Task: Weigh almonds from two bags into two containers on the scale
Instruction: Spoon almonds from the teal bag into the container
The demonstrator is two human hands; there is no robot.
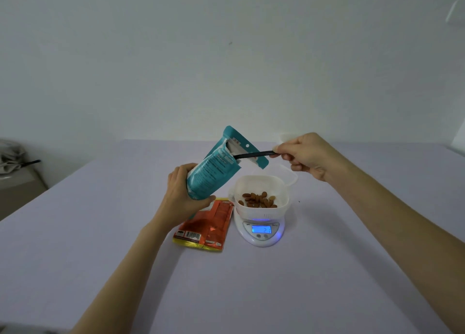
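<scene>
Left grip [181, 195] clasps teal bag [212, 176]; right grip [305, 157] pinches spoon [254, 155] inside it. Beneath: first container [261, 210] part-filled; orange bag [210, 226] pending.

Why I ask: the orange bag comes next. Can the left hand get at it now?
Probably not yet: the left hand grips the teal bag. The orange bag lies uncovered just below it.

Head-worn view, facing forward and down, close
</scene>
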